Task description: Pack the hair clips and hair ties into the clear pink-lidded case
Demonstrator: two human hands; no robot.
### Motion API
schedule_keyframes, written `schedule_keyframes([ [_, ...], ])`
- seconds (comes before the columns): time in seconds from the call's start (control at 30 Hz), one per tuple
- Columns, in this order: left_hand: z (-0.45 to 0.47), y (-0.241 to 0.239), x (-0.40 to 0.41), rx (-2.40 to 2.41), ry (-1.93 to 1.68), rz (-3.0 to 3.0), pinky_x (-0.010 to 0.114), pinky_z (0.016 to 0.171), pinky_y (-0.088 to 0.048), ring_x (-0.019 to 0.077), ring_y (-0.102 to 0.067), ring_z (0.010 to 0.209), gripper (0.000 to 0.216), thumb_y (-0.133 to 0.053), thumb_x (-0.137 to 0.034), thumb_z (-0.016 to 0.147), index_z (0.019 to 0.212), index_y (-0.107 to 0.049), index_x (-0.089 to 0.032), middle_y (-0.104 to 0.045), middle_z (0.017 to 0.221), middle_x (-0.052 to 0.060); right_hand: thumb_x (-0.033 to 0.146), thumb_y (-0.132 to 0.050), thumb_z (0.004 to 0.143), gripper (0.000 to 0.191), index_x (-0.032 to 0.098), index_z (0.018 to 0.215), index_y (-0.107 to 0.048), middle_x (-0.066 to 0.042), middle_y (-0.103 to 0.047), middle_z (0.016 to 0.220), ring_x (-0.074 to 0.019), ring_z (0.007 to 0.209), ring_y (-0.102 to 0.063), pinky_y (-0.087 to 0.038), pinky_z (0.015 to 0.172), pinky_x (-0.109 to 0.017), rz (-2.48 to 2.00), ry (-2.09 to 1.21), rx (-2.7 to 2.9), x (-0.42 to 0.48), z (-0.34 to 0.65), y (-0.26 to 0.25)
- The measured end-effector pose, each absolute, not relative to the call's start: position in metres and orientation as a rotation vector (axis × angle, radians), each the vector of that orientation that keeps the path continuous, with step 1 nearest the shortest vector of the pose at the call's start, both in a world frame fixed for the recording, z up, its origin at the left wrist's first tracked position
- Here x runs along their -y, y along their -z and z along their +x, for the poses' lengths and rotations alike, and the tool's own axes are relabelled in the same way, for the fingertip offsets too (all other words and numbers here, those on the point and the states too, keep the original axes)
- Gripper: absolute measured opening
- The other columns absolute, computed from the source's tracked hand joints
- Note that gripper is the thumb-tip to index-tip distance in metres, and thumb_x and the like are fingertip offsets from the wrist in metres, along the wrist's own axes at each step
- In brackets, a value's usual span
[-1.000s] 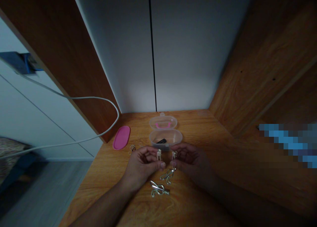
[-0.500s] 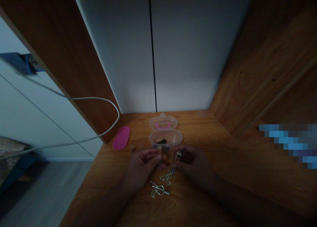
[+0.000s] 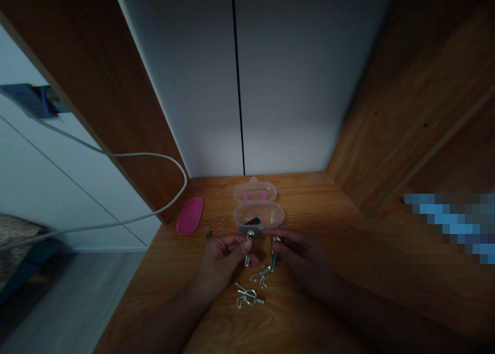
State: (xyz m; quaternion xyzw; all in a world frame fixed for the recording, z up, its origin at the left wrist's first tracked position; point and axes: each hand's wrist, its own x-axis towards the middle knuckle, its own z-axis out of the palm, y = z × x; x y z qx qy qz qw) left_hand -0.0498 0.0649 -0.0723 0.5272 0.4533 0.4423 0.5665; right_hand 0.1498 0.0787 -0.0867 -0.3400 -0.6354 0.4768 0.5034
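Bench: warm-toned wooden bench (image 3: 309,199) set between wood-grain side panels, white doors (image 3: 185,86) at its back edge.
Left hand: left hand (image 3: 222,261) closed in a pinch on an upright silver wire puzzle piece (image 3: 247,251), near the bench's middle.
Right hand: right hand (image 3: 301,256) pinching a second silver wire piece (image 3: 274,253), just beside the first without touching it.
Below the hands: two more linked wire pieces (image 3: 262,276) (image 3: 247,296) lying on the bench.
Beyond the hands: open clear plastic box (image 3: 258,216) holding a black object (image 3: 252,221), near the back edge.
Left of the box: pink oval lid (image 3: 190,216) and small wire rings (image 3: 208,233).
Past the bench's left edge: white cable (image 3: 184,179).
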Motion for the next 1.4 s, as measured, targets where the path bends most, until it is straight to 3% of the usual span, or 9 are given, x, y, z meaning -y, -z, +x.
schedule_keyframes([
  [0.3,-0.05,0.078,-0.068,-0.993,-1.073,1.268,0.023,0.061,-0.047,0.0128,-0.06,0.056,0.044,-0.072,-0.056,0.079,0.066,-0.07,-0.013,-0.071,0.061,0.005,0.03,-0.088,0.067,0.035,0.025,0.1,-0.077,-0.001,-0.077,0.078,-0.0143,0.068,-0.071,-0.06,0.067,-0.027,-0.739,-1.39,1.305,-0.076,0.143,0.091],
  [0.5,-0.05,0.085,-0.068,-0.946,-1.088,1.221,0.023,0.063,-0.049,0.0133,-0.063,0.061,0.037,-0.076,-0.05,0.077,0.07,-0.071,-0.014,-0.071,0.064,0.004,0.026,-0.085,0.071,0.018,0.021,0.085,-0.074,-0.002,-0.077,0.076,-0.0158,0.069,-0.073,-0.061,0.072,-0.03,-0.62,-1.534,1.308,-0.074,0.14,0.083],
  [0.77,-0.049,0.086,-0.068,-1.005,-1.097,1.235,0.025,0.062,-0.052,0.015,-0.065,0.061,0.035,-0.078,-0.049,0.074,0.071,-0.072,-0.014,-0.073,0.066,0.005,0.026,-0.088,0.066,0.024,0.02,0.078,-0.068,0.0,-0.072,0.07,-0.0137,0.064,-0.069,-0.057,0.062,-0.025,-0.666,-1.429,1.327,-0.076,0.142,0.086],
  [1.03,-0.049,0.083,-0.068,-1.03,-1.135,1.224,0.022,0.056,-0.05,0.0119,-0.062,0.055,0.035,-0.091,-0.038,0.057,0.068,-0.067,-0.014,-0.07,0.062,0.002,0.017,-0.095,0.048,0.039,0.018,0.065,-0.06,0.004,-0.064,0.066,-0.0098,0.061,-0.057,-0.046,0.056,-0.021,-0.719,-1.305,1.306,-0.078,0.145,0.099],
  [1.4,-0.047,0.083,-0.065,-1.031,-1.106,1.216,0.021,0.052,-0.047,0.0111,-0.06,0.053,0.039,-0.093,-0.032,0.052,0.062,-0.059,-0.015,-0.068,0.061,0.001,0.025,-0.096,0.048,0.045,0.018,0.06,-0.053,0.005,-0.062,0.058,-0.0081,0.05,-0.054,-0.044,0.049,-0.02,-0.8,-1.384,1.312,-0.076,0.145,0.096],
])
